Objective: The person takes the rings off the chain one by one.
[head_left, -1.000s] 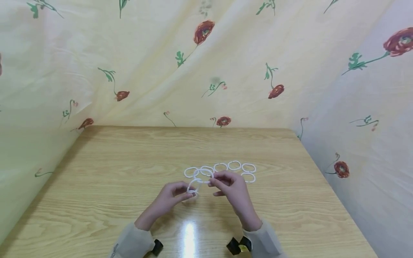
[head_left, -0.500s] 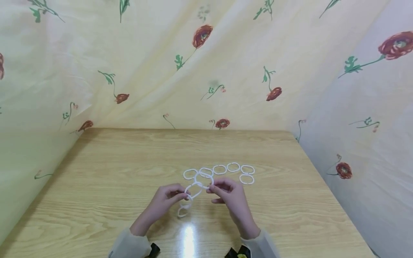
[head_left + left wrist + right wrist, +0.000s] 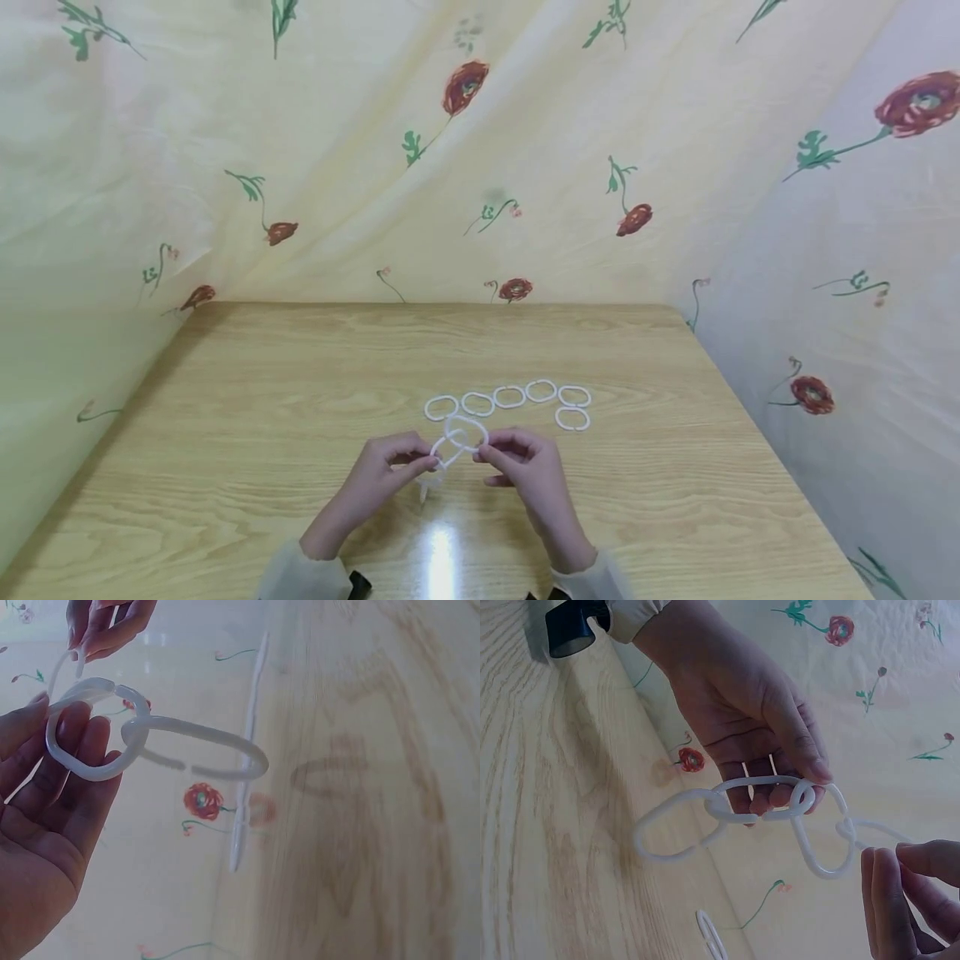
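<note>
My left hand [image 3: 384, 468] pinches a white oval plastic chain link [image 3: 96, 771] between thumb and fingers. Hooked through it, another link [image 3: 217, 736] dangles below that hand; small gaps show in the links. Opposite, my right hand [image 3: 529, 468] pinches the edge of an upper link [image 3: 486, 429], which is looped with the link [image 3: 448, 464] at the left fingertips. The right wrist view shows the joined links strung between both hands, with one loop [image 3: 639, 838] hanging free at the left. Where the fingers cover the links, the joints are partly hidden.
Several loose white links lie in a curved row on the wooden table [image 3: 300, 358] beyond the hands, from a link [image 3: 427, 408] at the left to a link [image 3: 588, 419] at the right. Flower-patterned cloth [image 3: 337, 167] surrounds the table at the back and sides.
The links at the left hand, earlier bunched by its fingertips, now hang below it. The right hand has shifted slightly left and down with its link. The loose row lies as before.
</note>
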The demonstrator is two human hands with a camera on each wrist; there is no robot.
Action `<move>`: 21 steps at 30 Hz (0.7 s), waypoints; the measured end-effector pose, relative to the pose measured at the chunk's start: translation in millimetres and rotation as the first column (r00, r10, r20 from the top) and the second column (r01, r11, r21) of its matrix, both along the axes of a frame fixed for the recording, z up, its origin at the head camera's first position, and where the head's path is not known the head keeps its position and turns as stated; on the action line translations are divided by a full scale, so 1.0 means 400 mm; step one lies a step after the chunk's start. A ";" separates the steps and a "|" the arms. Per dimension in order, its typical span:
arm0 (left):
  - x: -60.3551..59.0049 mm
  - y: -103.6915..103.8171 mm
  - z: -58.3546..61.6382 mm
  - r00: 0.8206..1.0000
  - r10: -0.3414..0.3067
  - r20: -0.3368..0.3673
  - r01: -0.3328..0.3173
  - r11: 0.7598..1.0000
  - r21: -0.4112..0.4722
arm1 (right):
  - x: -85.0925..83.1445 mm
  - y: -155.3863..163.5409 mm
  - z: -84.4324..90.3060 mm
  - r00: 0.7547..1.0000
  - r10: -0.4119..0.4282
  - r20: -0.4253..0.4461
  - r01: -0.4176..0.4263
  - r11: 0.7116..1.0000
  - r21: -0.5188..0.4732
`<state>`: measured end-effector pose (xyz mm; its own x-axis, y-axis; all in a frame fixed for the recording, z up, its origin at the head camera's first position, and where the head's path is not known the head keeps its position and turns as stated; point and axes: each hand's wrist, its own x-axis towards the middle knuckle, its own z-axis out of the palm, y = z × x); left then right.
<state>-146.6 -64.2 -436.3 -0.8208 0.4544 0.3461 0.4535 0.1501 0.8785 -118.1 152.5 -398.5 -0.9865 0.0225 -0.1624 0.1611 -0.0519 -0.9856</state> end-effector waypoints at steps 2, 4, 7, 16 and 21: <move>0.001 0.000 -0.002 1.000 0.001 -0.013 -0.001 1.000 -0.005 | 0.002 -0.004 -0.003 1.000 -0.007 0.002 0.007 1.000 0.009; 0.001 -0.001 -0.003 1.000 0.003 -0.026 -0.003 1.000 -0.007 | 0.005 -0.008 -0.007 1.000 -0.013 0.003 0.013 1.000 0.015; 0.002 -0.003 -0.004 0.999 0.008 -0.042 -0.008 1.000 -0.010 | 0.007 -0.015 -0.010 1.000 -0.021 0.004 0.020 0.999 0.025; 0.008 -0.009 -0.004 0.997 0.015 -0.074 -0.015 1.000 -0.001 | 0.016 -0.021 -0.015 1.000 -0.011 -0.017 0.012 0.999 0.038; 0.008 -0.008 -0.001 0.995 0.008 -0.097 -0.008 1.000 0.008 | 0.019 -0.024 -0.011 1.000 -0.012 -0.018 0.013 0.999 0.044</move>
